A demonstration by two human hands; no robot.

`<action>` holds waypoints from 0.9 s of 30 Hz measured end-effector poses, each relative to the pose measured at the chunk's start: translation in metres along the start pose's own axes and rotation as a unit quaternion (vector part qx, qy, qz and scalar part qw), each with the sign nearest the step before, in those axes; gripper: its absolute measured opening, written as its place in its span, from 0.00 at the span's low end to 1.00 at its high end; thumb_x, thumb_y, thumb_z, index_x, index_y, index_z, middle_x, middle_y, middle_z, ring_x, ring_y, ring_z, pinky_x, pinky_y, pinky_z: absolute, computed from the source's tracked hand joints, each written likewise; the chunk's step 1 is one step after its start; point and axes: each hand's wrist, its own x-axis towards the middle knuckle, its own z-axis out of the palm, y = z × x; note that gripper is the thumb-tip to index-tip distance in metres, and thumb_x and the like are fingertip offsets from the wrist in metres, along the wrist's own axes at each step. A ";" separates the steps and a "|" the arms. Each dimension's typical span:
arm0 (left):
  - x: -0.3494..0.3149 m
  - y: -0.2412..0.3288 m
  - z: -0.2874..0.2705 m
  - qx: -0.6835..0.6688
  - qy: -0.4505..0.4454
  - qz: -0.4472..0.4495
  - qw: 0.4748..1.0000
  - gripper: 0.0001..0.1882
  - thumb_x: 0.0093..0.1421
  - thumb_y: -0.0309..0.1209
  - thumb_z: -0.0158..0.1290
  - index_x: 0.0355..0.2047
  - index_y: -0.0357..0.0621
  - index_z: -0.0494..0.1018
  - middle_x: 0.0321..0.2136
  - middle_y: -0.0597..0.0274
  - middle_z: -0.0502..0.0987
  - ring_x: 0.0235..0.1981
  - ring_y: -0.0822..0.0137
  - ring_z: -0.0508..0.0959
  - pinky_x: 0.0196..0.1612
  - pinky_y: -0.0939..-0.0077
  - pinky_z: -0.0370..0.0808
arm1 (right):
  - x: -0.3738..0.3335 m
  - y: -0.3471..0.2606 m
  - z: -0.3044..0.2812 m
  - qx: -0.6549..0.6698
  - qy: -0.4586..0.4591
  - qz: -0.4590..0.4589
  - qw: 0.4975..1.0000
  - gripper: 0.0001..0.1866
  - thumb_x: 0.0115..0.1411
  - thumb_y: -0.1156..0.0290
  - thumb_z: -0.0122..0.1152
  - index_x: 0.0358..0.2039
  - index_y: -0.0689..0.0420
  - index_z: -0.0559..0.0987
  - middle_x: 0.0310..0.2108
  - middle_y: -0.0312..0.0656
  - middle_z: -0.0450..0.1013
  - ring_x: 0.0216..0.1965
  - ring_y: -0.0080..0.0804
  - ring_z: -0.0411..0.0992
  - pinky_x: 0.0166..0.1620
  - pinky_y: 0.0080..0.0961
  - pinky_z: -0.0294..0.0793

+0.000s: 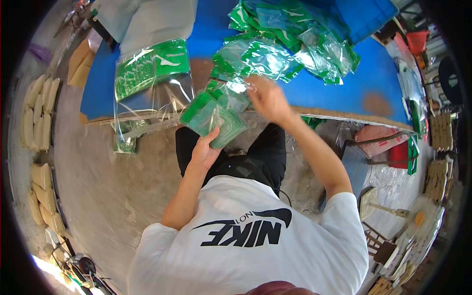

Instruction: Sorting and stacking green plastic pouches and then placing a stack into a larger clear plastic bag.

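Observation:
My left hand (205,147) is closed on the lower edge of a small stack of flat green-and-clear plastic packets (214,120), held tilted over my lap at the table's front edge. Just beyond the stack, another glossy packet (236,98) overlaps it. My right hand (270,101) is at that packet's upper end, fingers curled and smeared by motion, so its grip is unclear. A loose pile of similar packets (268,59) spreads across the table beyond. To the left, a large clear bag (155,105) with green printed packets (152,69) inside hangs over the edge.
The blue table (334,101) has a worn front edge. Clear plastic sheets (157,24) lie at its far left, a blue crate (368,19) stands far right. Tan sacks (39,113) are stacked left. A fan (418,216) and a red bin (398,155) are at right.

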 end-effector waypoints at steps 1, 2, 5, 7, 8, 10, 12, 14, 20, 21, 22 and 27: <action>0.003 0.000 -0.006 -0.005 -0.009 -0.010 1.000 0.24 0.65 0.27 0.55 0.60 0.41 0.65 0.54 0.58 0.73 0.57 0.60 0.74 0.62 0.58 0.71 | 0.013 0.024 -0.008 -0.061 0.053 -0.005 0.997 0.17 0.65 0.67 0.58 0.50 0.65 0.76 0.52 0.56 0.72 0.50 0.54 0.72 0.53 0.44 0.71; 0.004 0.000 -0.003 0.000 -0.012 -0.015 1.000 0.24 0.65 0.27 0.55 0.60 0.41 0.65 0.54 0.58 0.73 0.57 0.60 0.74 0.62 0.58 0.71 | 0.020 0.045 -0.017 -0.123 0.106 -0.009 0.987 0.20 0.66 0.63 0.58 0.51 0.65 0.76 0.54 0.57 0.72 0.51 0.56 0.71 0.54 0.45 0.70; 0.000 0.002 0.005 -0.007 -0.022 -0.040 0.999 0.24 0.66 0.28 0.55 0.61 0.41 0.65 0.55 0.59 0.73 0.57 0.59 0.74 0.62 0.59 0.71 | 0.012 0.066 -0.027 -0.226 0.014 0.032 0.974 0.31 0.61 0.50 0.63 0.54 0.63 0.75 0.57 0.55 0.69 0.56 0.56 0.68 0.58 0.48 0.66; -0.006 0.003 0.004 -0.014 -0.018 -0.017 1.000 0.25 0.66 0.29 0.55 0.61 0.40 0.64 0.55 0.58 0.73 0.57 0.59 0.74 0.63 0.59 0.70 | 0.008 0.044 -0.036 -0.235 -0.060 0.059 0.968 0.38 0.57 0.44 0.65 0.56 0.63 0.73 0.60 0.54 0.67 0.60 0.55 0.65 0.60 0.49 0.64; -0.007 0.002 0.001 -0.018 -0.014 -0.015 1.000 0.25 0.66 0.29 0.55 0.61 0.40 0.64 0.55 0.58 0.73 0.57 0.59 0.74 0.63 0.59 0.70 | 0.001 0.027 -0.042 -0.248 -0.133 0.091 0.955 0.44 0.52 0.39 0.67 0.58 0.62 0.72 0.62 0.53 0.64 0.63 0.55 0.62 0.61 0.49 0.63; -0.009 0.002 -0.007 -0.001 0.015 -0.004 1.000 0.26 0.65 0.29 0.56 0.61 0.39 0.64 0.56 0.57 0.73 0.57 0.58 0.74 0.62 0.59 0.70 | -0.023 0.031 -0.050 -0.238 -0.137 0.074 0.959 0.52 0.43 0.37 0.73 0.60 0.61 0.71 0.63 0.51 0.63 0.64 0.53 0.60 0.62 0.50 0.62; -0.012 0.006 -0.011 0.016 0.008 -0.009 1.000 0.26 0.64 0.29 0.56 0.61 0.39 0.65 0.56 0.57 0.73 0.57 0.58 0.74 0.62 0.59 0.70 | -0.047 0.043 -0.054 -0.218 -0.091 -0.061 0.970 0.51 0.41 0.42 0.77 0.60 0.60 0.71 0.61 0.49 0.65 0.58 0.50 0.65 0.61 0.49 0.63; -0.014 0.010 -0.015 0.037 -0.003 -0.016 0.999 0.26 0.63 0.28 0.57 0.61 0.39 0.65 0.55 0.57 0.73 0.57 0.58 0.74 0.62 0.60 0.70 | -0.060 0.040 -0.056 -0.172 -0.097 -0.067 0.978 0.47 0.42 0.56 0.79 0.61 0.59 0.67 0.58 0.44 0.68 0.57 0.47 0.66 0.59 0.45 0.65; -0.017 0.017 -0.022 0.064 -0.026 -0.011 0.998 0.28 0.62 0.29 0.59 0.61 0.38 0.65 0.55 0.57 0.74 0.56 0.59 0.74 0.63 0.59 0.68 | -0.064 0.029 -0.061 -0.101 -0.078 -0.060 0.990 0.18 0.52 0.78 0.67 0.46 0.56 0.79 0.48 0.41 0.76 0.46 0.44 0.74 0.46 0.40 0.73; -0.018 0.018 -0.021 0.050 -0.014 -0.027 0.998 0.28 0.63 0.32 0.58 0.62 0.39 0.64 0.56 0.57 0.73 0.57 0.59 0.74 0.63 0.58 0.68 | -0.059 0.023 -0.060 -0.108 0.040 -0.033 0.993 0.16 0.52 0.78 0.67 0.43 0.56 0.80 0.44 0.41 0.77 0.42 0.44 0.75 0.43 0.38 0.74; -0.018 0.019 -0.018 0.034 -0.002 -0.041 0.999 0.29 0.65 0.36 0.57 0.63 0.40 0.63 0.56 0.57 0.73 0.58 0.59 0.73 0.64 0.58 0.68 | -0.050 0.013 -0.059 -0.115 0.158 -0.007 0.981 0.13 0.51 0.79 0.66 0.39 0.57 0.81 0.41 0.41 0.78 0.39 0.43 0.76 0.41 0.37 0.76; -0.029 0.018 0.011 -0.034 -0.075 -0.045 0.996 0.30 0.69 0.46 0.50 0.64 0.41 0.61 0.59 0.57 0.71 0.59 0.59 0.72 0.64 0.56 0.68 | -0.032 -0.068 -0.017 -0.084 0.004 -0.209 0.974 0.12 0.52 0.74 0.65 0.39 0.58 0.80 0.40 0.42 0.78 0.38 0.40 0.77 0.40 0.33 0.75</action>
